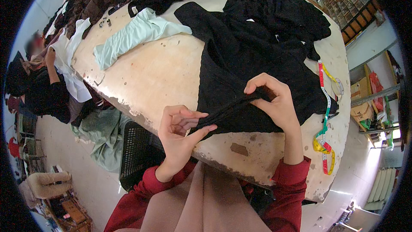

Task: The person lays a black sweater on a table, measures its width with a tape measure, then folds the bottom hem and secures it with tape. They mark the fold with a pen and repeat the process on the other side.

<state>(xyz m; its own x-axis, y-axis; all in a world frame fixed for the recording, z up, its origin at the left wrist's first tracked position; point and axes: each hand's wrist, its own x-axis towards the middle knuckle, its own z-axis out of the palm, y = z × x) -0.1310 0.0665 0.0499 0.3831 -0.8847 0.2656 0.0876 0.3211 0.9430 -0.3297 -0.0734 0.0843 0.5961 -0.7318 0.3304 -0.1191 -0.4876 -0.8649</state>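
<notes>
A black garment (240, 60) lies spread over the table, its near edge lifted between my two hands. My left hand (180, 129) pinches one end of this edge between thumb and fingers. Farther right, my right hand (274, 99) grips the same edge, its thumb and forefinger closed on the cloth. The stretch between them is folded and drawn fairly straight. Just right of the garment, a multicoloured tape measure (327, 111) trails down the table, partly curled at both ends.
The worn, pale table (150, 73) has a chipped edge. A pale mint garment (133, 36) lies at the far left, with dark clothes (274, 6) heaped behind. Below the left edge stands a black plastic crate (133, 154). Another person (47, 86) handles white cloth at left.
</notes>
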